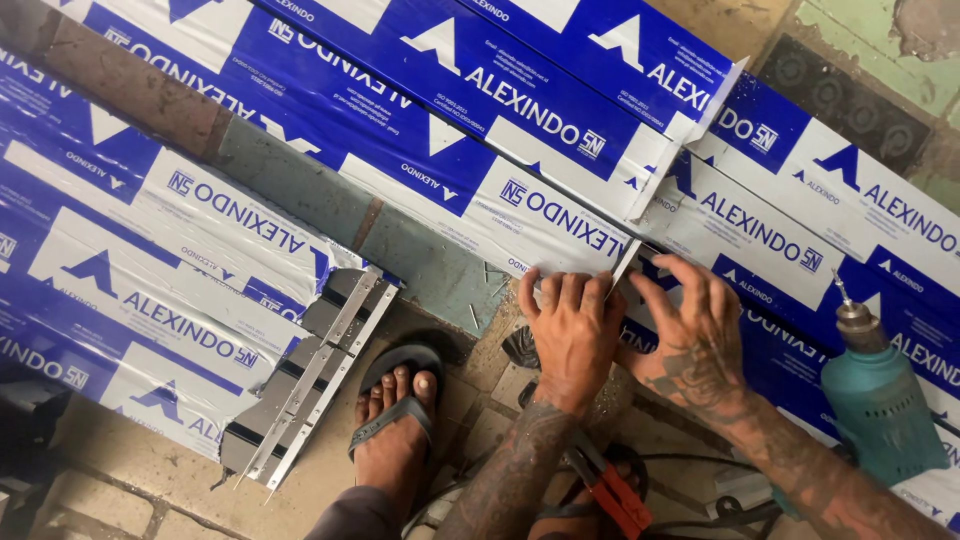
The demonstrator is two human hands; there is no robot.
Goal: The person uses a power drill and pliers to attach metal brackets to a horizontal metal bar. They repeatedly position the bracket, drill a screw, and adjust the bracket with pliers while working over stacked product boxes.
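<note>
Left hand [572, 325] flat, right hand [695, 325] pinching thin metal strip [627, 262] atop wrapped profile [560, 215]; best held square, drill [880, 400] right of it.

I'm in a workshop that handles metal profiles, probably aluminium, though the wrapping hides most of the metal. Long profiles in blue-and-white film [420, 150] lie stacked side by side across the whole floor in front of me. Bare cut profile ends [300, 385] stick out near my sandalled foot [395, 425]. A teal power drill [880, 400] sits on the stack, red-handled pliers [610, 490] lie below, and the rough stone-tiled floor [130, 480] is dusty.
</note>
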